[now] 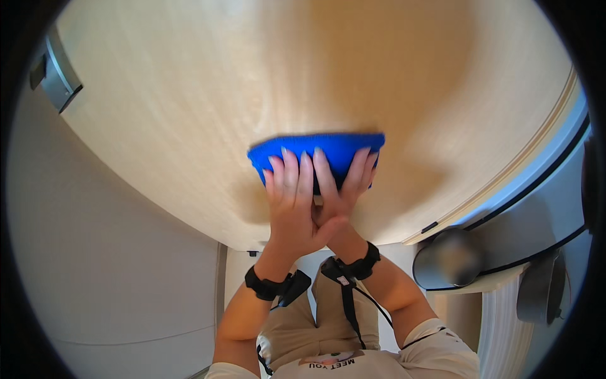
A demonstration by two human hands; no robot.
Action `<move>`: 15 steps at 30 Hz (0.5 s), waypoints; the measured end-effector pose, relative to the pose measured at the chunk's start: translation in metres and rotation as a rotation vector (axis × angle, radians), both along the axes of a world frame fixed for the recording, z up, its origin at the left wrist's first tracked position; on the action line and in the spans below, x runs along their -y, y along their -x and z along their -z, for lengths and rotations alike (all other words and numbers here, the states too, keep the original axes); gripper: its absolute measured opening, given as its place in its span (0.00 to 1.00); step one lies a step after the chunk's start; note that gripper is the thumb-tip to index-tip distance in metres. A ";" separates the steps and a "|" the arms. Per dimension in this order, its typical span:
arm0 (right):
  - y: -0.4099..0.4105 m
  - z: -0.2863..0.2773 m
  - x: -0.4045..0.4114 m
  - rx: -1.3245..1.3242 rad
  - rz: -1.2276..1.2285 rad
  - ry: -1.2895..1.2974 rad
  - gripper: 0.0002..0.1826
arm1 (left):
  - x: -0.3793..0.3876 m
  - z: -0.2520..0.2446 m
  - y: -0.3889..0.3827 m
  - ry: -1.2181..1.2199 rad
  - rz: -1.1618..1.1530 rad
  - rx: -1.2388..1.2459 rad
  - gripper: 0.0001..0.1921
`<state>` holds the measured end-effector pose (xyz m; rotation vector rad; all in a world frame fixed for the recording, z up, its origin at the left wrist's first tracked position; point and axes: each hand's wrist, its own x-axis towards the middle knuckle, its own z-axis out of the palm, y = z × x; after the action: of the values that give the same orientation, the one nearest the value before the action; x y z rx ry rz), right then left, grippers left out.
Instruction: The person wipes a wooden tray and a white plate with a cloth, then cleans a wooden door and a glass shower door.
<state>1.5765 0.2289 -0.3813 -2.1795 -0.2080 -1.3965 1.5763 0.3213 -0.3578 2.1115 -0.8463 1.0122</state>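
A blue cloth with a stitched edge lies against a broad, pale wood-grain panel, probably a door. My left hand presses on the cloth's left half, with its fingers extended upward over it. Over the right half is my right hand, its fingers spread on the fabric. The two hands meet at the thumbs, and the lower part of the cloth is partly hidden beneath them. A black strap with a small device is on each wrist.
A metal fitting sits at the panel's upper left edge. A grey-white wall runs along the left. To the right are a blue-white curved edge, a rounded container and a dark grey bin-like object.
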 end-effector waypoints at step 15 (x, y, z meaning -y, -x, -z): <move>-0.019 0.063 -0.108 0.082 -0.049 0.161 0.25 | -0.116 0.034 -0.003 -0.042 -0.182 -0.059 0.42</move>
<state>1.5955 0.3372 -0.4440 -2.2307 -0.4149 -1.4889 1.5793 0.4370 -0.3915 2.2757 -0.6609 1.0257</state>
